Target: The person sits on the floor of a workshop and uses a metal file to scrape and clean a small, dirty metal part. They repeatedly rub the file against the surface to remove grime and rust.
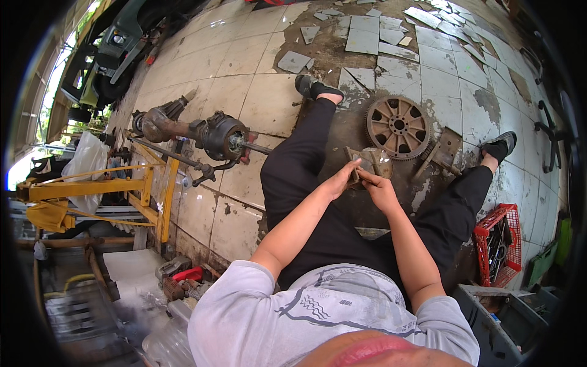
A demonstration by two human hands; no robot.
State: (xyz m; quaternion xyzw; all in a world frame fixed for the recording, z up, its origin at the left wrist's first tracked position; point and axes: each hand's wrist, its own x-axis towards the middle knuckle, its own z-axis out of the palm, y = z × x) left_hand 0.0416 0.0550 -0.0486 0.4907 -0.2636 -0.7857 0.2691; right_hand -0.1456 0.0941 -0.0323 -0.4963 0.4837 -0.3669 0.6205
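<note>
Between my stretched-out legs, both hands are close together around a small, flat-sided brownish metal piece (353, 157). My left hand (340, 181) is closed on its near left side. Fingers of my right hand (380, 189) are bent against its right side, and part of the piece is hidden behind them. Just beyond it lies a round, dull metal part (383, 161), partly covered by my hands. A large rusty toothed wheel with spokes (398, 127) lies flat on the floor farther out. To its right sits a rusty metal bracket (445, 148).
An axle assembly (220, 137) lies at left, beside a yellow metal frame (164, 196). A red plastic crate of tools (515, 235) stands at right, above a grey bin (483, 318). Broken tiles (364, 35) litter the far floor. A vehicle (116, 52) is at far left.
</note>
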